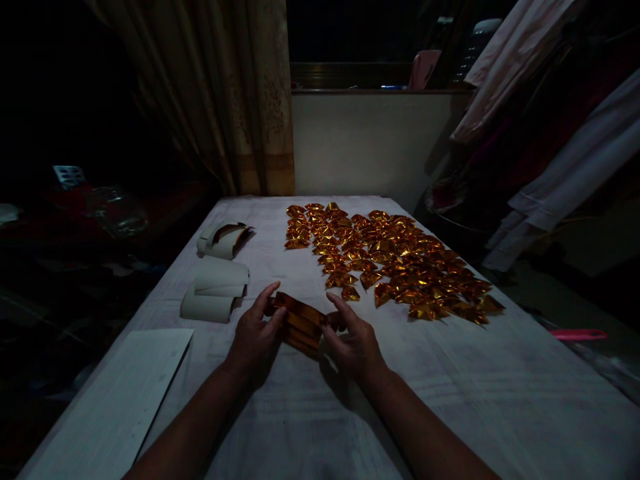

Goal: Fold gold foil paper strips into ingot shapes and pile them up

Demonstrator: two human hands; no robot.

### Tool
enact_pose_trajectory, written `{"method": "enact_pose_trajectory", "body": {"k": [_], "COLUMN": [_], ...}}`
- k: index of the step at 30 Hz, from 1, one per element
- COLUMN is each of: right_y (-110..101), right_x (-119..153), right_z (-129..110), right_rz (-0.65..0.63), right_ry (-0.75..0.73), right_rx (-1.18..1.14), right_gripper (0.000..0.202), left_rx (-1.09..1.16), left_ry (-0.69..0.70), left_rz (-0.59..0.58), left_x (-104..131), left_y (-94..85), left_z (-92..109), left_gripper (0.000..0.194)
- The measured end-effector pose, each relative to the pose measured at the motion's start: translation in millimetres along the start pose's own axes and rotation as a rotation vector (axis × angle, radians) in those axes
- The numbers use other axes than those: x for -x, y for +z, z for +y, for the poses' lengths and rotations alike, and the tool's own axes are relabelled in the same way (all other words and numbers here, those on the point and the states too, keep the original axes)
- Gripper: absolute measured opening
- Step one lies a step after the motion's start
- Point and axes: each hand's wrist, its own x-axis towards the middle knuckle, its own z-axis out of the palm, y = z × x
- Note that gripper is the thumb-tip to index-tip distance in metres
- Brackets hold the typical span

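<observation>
A sheet of shiny gold foil paper (302,323), creased into lengthwise folds, is held above the table between both hands. My left hand (256,331) pinches its left end, thumb in front. At its right end my right hand (353,338) grips with the thumb and fingers, the index finger raised off the paper. Beyond the hands, many folded gold foil pieces (395,257) lie spread over the far and right parts of the table. Curled pale sheets (214,291) rest to the left of my left hand.
A white cloth covers the table (300,427). A flat white board or sheet (120,393) lies at the front left. Another curled sheet (225,240) sits farther back. A curtain (255,100) hangs behind, clothes (575,173) hang at right, and a pink handle (579,335) shows beyond the right edge.
</observation>
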Motion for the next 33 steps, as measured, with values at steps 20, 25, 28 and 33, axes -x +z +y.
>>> {"method": "enact_pose_trajectory", "body": {"k": [20, 25, 28, 33], "right_y": [9.9, 12.3, 13.6, 7.3], "right_x": [1.7, 3.4, 4.3, -1.3], "right_z": [-1.4, -1.1, -2.2, 0.4], "right_rz": [0.152, 0.062, 0.030, 0.045], "right_ry": [-0.194, -0.244, -0.234, -0.295], "right_rx": [0.145, 0.145, 0.155, 0.171], "right_gripper": [0.053, 0.058, 0.058, 0.059], "left_rx": [-0.089, 0.187, 0.228, 0.083], "left_ry": [0.238, 0.015, -0.094, -0.057], "left_rz": [-0.142, -0.116, -0.071, 0.066], "left_x": [25.0, 26.5, 25.9, 20.3], "left_y": [19.9, 24.1, 25.9, 20.8], "left_z": [27.5, 29.6, 31.1, 28.3], "left_gripper": [0.025, 0.032, 0.028, 0.022]}}
